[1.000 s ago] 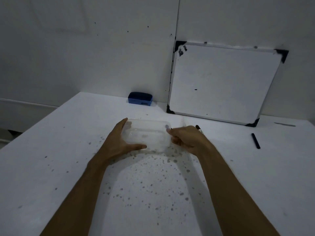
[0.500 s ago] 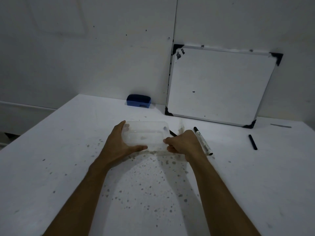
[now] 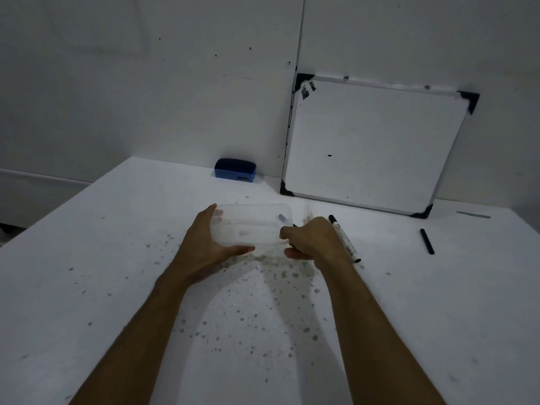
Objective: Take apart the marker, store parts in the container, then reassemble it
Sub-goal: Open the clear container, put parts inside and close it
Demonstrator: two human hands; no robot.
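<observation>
A clear plastic container (image 3: 254, 226) rests on the white table. My left hand (image 3: 204, 247) grips its left end, thumb along the near wall. My right hand (image 3: 312, 241) is closed in a fist at the container's right end, and a thin black marker part (image 3: 294, 225) sticks out of the fist. A small dark piece (image 3: 282, 218) shows inside the container near its right end. The white marker body (image 3: 344, 239) with a black end lies on the table just right of my right hand. A black stick-shaped part (image 3: 427, 241) lies farther right.
A whiteboard (image 3: 371, 144) leans against the back wall at the right. A blue eraser (image 3: 235, 169) sits at the table's back edge. The table (image 3: 117, 258) is speckled with dark ink spots in front of me. A grey strip (image 3: 473, 214) lies far right.
My right hand has shifted left and nearer, uncovering the white marker body on the table beside it. My left hand keeps its hold on the container.
</observation>
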